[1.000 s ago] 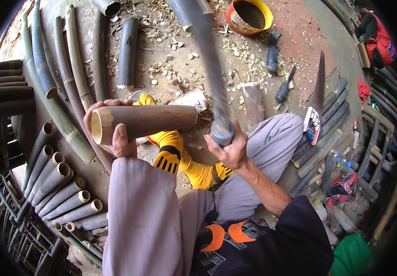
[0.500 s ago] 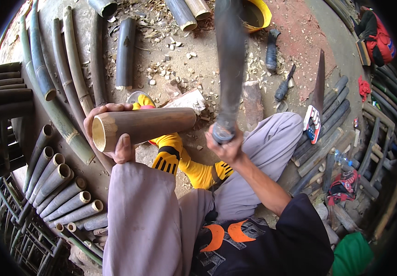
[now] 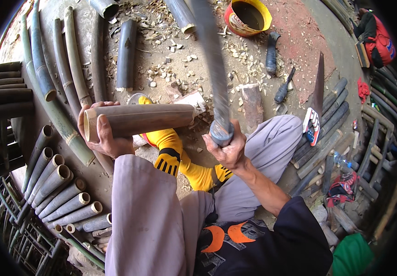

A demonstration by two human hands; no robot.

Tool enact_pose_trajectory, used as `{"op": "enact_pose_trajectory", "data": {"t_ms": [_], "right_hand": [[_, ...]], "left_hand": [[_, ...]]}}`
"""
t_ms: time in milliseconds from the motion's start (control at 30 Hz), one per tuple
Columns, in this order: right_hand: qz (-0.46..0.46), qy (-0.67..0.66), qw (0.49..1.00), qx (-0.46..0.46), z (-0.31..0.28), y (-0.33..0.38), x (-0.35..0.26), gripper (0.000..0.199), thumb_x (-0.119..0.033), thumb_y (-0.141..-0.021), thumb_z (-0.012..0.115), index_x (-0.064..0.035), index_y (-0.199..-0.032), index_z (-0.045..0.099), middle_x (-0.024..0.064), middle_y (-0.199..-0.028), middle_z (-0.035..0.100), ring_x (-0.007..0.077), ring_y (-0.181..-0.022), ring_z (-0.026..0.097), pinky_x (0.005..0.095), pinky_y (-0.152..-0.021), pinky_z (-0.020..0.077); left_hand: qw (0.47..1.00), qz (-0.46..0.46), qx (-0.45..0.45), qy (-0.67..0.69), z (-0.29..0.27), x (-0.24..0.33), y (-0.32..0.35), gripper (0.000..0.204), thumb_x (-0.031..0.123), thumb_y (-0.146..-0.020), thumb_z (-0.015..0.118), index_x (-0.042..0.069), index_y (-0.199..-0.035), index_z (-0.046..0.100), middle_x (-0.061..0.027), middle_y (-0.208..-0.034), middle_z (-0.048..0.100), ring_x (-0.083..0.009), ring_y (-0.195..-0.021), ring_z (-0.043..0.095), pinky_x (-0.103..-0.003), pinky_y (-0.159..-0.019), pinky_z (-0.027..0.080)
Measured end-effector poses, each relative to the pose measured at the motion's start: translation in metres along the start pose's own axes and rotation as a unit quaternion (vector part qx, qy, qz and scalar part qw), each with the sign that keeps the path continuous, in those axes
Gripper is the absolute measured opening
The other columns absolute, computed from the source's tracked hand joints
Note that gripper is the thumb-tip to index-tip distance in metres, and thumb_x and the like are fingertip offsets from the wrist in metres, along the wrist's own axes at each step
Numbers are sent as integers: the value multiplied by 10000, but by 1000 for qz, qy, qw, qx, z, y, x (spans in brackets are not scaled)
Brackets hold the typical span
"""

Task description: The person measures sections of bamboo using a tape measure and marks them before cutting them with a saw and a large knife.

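Note:
My left hand (image 3: pixel 108 140) is wrapped round the near-left end of a cut bamboo section (image 3: pixel 148 120). This brown tube lies almost level above my left knee, its pale open rim facing left. Its right end meets a pale, chipped wood block (image 3: pixel 194 100). In my right hand (image 3: pixel 230 149) is the handle of a long dark machete (image 3: pixel 210 55), raised and smeared by motion, its head passing out of the top of the view. My feet, in yellow socks (image 3: pixel 168 145), are crossed beneath the bamboo.
Wood chips litter the ground ahead, around a yellow and red bucket (image 3: pixel 246 18) of dark liquid. A handsaw (image 3: pixel 315 99) leans on bamboo pieces at right, near a dark-handled tool (image 3: pixel 283 87). Cut bamboo tubes (image 3: pixel 60 179) are stacked at left; long poles (image 3: pixel 65 133) lie beyond.
The bamboo section has shifted slightly left and up, turning a little in my left hand. My right hand has moved slightly, and the machete now tilts more to the left, uncovering the bucket.

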State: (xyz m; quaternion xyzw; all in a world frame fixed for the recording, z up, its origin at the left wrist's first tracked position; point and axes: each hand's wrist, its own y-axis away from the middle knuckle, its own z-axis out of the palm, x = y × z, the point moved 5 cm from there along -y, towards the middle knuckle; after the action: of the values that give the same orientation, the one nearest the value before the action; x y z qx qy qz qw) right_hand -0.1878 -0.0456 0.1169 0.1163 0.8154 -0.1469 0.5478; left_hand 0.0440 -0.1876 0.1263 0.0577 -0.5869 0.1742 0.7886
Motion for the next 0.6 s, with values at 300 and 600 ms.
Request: {"op": "enact_pose_trajectory", "data": {"t_ms": [300, 600], "right_hand": [[212, 76, 958, -177, 20, 28, 73, 383, -194, -809, 717, 43, -1025, 508, 221, -809, 667, 317, -736, 696, 387, -623, 560], [223, 135, 948, -182, 26, 29, 113, 357, -146, -771, 732, 22, -1002, 518, 215, -786, 643, 303, -678, 683, 363, -554, 540]], "left_hand": [[998, -14, -53, 32, -7, -11, 5, 506, 199, -781, 606, 9, -1212, 420, -192, -971, 557, -319, -893, 590, -458, -833, 511], [993, -32, -101, 54, 5, -6, 6, 544, 232, -756, 643, 29, -1215, 434, -157, -1006, 536, -299, -953, 562, -457, -898, 478]]}}
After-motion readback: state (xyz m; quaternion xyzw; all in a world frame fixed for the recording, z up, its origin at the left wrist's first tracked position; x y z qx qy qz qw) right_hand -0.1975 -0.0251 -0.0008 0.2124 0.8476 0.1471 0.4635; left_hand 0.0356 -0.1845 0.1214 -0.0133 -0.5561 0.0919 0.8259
